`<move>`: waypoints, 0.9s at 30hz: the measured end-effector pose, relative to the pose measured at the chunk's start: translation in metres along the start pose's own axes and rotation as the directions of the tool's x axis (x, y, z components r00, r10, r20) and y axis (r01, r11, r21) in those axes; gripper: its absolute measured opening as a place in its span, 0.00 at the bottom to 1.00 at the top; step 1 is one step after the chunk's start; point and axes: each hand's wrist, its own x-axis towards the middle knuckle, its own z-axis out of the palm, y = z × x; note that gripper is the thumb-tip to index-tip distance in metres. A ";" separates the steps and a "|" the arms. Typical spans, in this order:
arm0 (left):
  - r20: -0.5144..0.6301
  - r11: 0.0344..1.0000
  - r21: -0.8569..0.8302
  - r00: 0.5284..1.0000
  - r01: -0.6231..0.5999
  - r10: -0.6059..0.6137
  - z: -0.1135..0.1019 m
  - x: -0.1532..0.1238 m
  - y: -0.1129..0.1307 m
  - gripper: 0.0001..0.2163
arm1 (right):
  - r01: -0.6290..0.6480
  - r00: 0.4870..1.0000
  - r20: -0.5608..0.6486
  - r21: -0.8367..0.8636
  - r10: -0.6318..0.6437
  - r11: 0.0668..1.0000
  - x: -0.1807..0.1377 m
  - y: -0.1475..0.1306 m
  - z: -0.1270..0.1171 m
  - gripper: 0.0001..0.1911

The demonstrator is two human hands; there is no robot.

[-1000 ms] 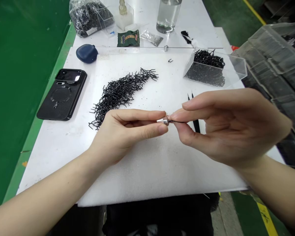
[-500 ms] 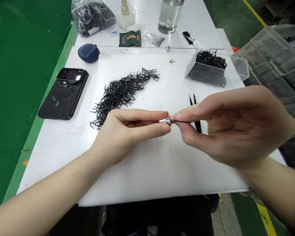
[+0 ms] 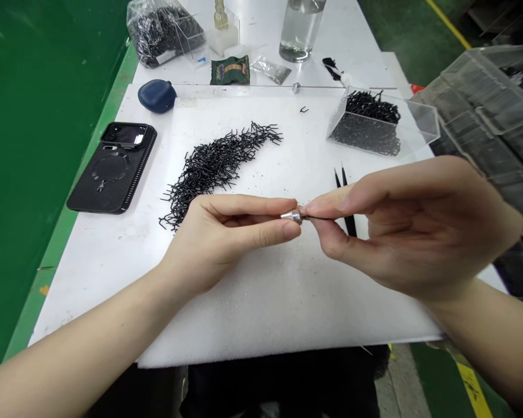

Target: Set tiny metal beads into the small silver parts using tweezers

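One small silver cone (image 3: 291, 216) is pinched between the thumb and forefinger of the left hand (image 3: 220, 235), above the white foam pad (image 3: 261, 302) on the table (image 3: 375, 64). The right hand (image 3: 412, 223) pinches one thin black wire (image 3: 316, 217) whose end touches the cone. Just behind the right fingers lies one pair of black tweezers (image 3: 346, 194). Behind the left fingers is one heap of black clips (image 3: 218, 165); further left, one phone (image 3: 113, 168). Behind the right hand stands one clear box (image 3: 381, 122) with clips.

Both forearms bare; seemingly no rings on fingers (image 3: 261, 204).
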 end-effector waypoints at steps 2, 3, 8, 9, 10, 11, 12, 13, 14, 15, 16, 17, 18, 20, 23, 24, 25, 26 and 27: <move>0.012 1.000 -0.007 1.000 -0.007 0.007 0.000 0.000 -0.001 0.08 | 0.006 1.000 0.000 -0.027 -0.006 1.000 0.000 0.001 -0.001 0.19; 0.018 1.000 -0.010 1.000 -0.009 0.009 -0.001 0.001 -0.001 0.08 | 0.002 1.000 0.003 -0.037 -0.002 0.999 -0.001 0.001 -0.001 0.20; 0.023 1.000 -0.003 1.000 0.000 0.001 -0.003 0.000 -0.001 0.09 | 0.002 1.000 0.014 -0.022 -0.001 1.000 -0.003 0.002 -0.001 0.24; 0.022 1.000 -0.001 1.000 0.002 -0.002 -0.003 0.000 -0.001 0.09 | -0.001 1.000 0.013 -0.027 0.001 1.000 -0.003 0.002 -0.001 0.24; 0.021 1.000 0.001 1.000 0.001 -0.001 -0.003 0.000 -0.001 0.09 | -0.006 1.000 0.010 -0.036 0.006 0.999 -0.003 0.001 -0.001 0.24; 0.017 1.000 0.005 1.000 0.001 -0.001 -0.003 0.000 -0.001 0.09 | -0.017 1.000 0.018 -0.045 0.018 0.999 -0.003 0.001 -0.001 0.24; 0.012 1.000 0.010 1.000 -0.001 0.001 -0.003 0.000 -0.001 0.09 | -0.030 0.999 0.026 -0.048 0.031 0.998 -0.002 0.000 -0.002 0.23; 0.007 1.000 0.015 1.000 -0.003 0.003 -0.003 0.000 -0.001 0.09 | -0.051 0.998 0.038 -0.048 0.053 0.998 -0.002 0.000 -0.002 0.22; 0.004 1.000 0.020 1.000 -0.005 0.005 -0.002 0.000 -0.001 0.09 | -0.070 0.996 0.055 -0.045 0.072 0.997 -0.002 0.000 -0.003 0.21; 0.002 1.000 0.022 1.000 -0.007 0.007 -0.002 0.001 -0.001 0.09 | -0.073 0.995 0.064 -0.038 0.076 0.997 -0.003 0.001 -0.004 0.21; 0.001 1.000 0.020 1.000 -0.008 0.008 -0.002 0.001 -0.001 0.09 | -0.059 0.996 0.067 -0.030 0.061 0.998 -0.003 0.002 -0.004 0.22; 0.006 1.000 0.013 1.000 -0.007 0.007 -0.002 0.001 -0.001 0.09 | -0.032 0.997 0.066 -0.021 0.033 0.999 -0.003 0.003 -0.004 0.22; 0.014 1.000 -0.001 1.000 -0.007 0.007 -0.002 0.001 -0.001 0.09 | 0.002 0.998 0.059 -0.013 -0.001 1.000 -0.004 0.004 -0.004 0.23; 0.031 0.999 -0.032 1.000 -0.001 0.002 -0.002 0.001 0.000 0.09 | 0.054 0.997 0.054 -0.001 -0.053 0.999 -0.004 0.006 -0.004 0.24; 0.046 0.999 -0.042 0.999 0.022 -0.020 -0.003 0.000 0.001 0.08 | 0.051 0.996 0.069 0.036 -0.053 0.998 -0.003 0.006 -0.002 0.22; 0.049 0.999 -0.037 0.998 0.030 -0.028 -0.003 0.000 0.001 0.08 | 0.047 0.996 0.071 0.053 -0.051 0.998 -0.002 0.005 -0.002 0.22; 0.052 0.999 -0.032 0.998 0.035 -0.034 -0.003 0.000 0.001 0.08 | 0.044 0.996 0.069 0.069 -0.049 0.997 -0.002 0.004 -0.002 0.23; 0.058 0.999 -0.030 0.998 0.038 -0.036 -0.004 0.000 0.001 0.08 | 0.047 0.997 0.063 0.085 -0.052 0.995 -0.002 0.003 -0.002 0.23; 0.065 0.999 -0.031 0.997 0.039 -0.037 -0.005 0.000 0.001 0.09 | 0.049 0.997 0.055 0.099 -0.054 0.994 -0.001 0.001 -0.002 0.23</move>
